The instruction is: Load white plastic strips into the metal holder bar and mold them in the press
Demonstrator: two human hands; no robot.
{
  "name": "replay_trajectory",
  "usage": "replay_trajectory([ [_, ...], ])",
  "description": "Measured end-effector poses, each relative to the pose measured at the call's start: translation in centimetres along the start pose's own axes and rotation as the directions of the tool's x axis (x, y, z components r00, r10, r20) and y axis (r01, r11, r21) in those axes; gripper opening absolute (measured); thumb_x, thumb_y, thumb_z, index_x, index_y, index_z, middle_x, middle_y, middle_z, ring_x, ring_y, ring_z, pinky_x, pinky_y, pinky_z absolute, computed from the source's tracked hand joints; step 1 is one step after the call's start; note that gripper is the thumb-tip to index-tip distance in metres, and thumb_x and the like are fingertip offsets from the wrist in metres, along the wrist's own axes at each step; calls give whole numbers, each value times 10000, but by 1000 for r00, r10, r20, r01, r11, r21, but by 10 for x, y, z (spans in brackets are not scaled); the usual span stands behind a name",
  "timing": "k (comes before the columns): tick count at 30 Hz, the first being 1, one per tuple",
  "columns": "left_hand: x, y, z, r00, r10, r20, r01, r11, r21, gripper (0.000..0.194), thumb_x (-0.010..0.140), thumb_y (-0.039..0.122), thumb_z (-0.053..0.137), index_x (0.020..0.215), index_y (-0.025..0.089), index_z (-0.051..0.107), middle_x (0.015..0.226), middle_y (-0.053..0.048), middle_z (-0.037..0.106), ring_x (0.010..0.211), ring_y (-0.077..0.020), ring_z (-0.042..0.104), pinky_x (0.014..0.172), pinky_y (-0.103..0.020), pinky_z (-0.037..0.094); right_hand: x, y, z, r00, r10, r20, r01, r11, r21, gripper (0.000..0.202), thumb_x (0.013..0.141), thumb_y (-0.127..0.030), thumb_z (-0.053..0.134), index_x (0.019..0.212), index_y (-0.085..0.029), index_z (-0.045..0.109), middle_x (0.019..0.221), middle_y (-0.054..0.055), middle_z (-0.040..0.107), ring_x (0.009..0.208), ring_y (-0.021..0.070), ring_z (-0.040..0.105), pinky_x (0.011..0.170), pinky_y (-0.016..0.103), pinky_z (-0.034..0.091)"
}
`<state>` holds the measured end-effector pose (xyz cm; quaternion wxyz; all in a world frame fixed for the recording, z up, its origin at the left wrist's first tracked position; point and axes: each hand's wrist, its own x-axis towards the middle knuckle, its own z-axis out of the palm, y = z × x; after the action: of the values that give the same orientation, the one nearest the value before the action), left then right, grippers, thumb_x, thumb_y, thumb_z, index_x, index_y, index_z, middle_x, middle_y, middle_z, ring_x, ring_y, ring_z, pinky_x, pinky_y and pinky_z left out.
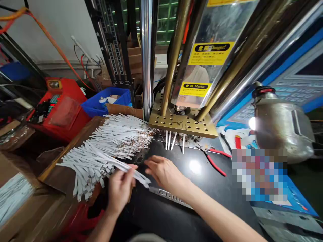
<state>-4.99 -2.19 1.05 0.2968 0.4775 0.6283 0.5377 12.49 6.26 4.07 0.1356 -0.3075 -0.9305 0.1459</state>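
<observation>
My left hand [121,190] is closed around a small bunch of white strips [142,178], held over the near edge of the black table. The strips are long, narrow and flat, and their ends point toward my right hand [165,171]. That hand hovers just beyond them, fingers bent and a little apart, with nothing visible in it. To the left lies a large pile of similar white strips [121,134], some with metallic-looking ends. Several single strips [166,139] stick out from under the brass-coloured press plate [181,122]. A slotted metal bar [171,195] lies below my right hand.
Red-handled pliers [214,163] lie open on the black table [202,198], right of the press. A blue bin [111,97] and a red box [65,111] stand at the left. A metal lamp-like housing [282,124] and a blue panel [285,87] flank the right side.
</observation>
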Motion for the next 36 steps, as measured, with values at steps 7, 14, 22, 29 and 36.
replay_trajectory([
  [7,39,-24,-131,929,43,-368,263,621,738,526,877,626,462,799,155,684,657,-89,608,655,-263,583,566,-332,441,74,8,23,1000,28,10,-23,940,-341,195,931,-88,446,1052,-104,599,945,138,639,872,272,622,725,356,473],
  [14,60,-23,-115,940,341,-18,-107,342,933,536,967,463,438,1277,32,516,1109,-244,544,1033,-373,535,852,-489,448,43,20,13,991,134,27,-118,936,-332,170,858,-47,487,946,-140,599,907,119,638,811,253,632,621,307,461],
  [22,112,-5,-80,741,259,620,-664,419,619,251,926,147,470,722,193,609,743,-26,607,778,-196,573,763,-319,386,76,-1,25,998,67,4,-62,949,-310,162,934,-101,458,1005,-118,602,986,159,644,938,269,619,772,349,479],
  [29,118,18,-74,760,468,450,-639,665,387,128,961,297,521,920,198,590,817,-19,658,773,-173,626,721,-289,482,34,24,11,970,244,0,-235,935,-265,170,889,-66,479,925,-142,627,845,89,659,731,198,653,574,258,390],
  [36,99,67,-43,873,486,44,-458,847,-268,84,914,244,649,982,198,668,839,-14,669,723,-133,633,670,-277,566,-107,72,17,913,368,-176,-396,904,-161,279,986,-233,472,869,-210,724,759,24,680,643,148,626,569,247,371],
])
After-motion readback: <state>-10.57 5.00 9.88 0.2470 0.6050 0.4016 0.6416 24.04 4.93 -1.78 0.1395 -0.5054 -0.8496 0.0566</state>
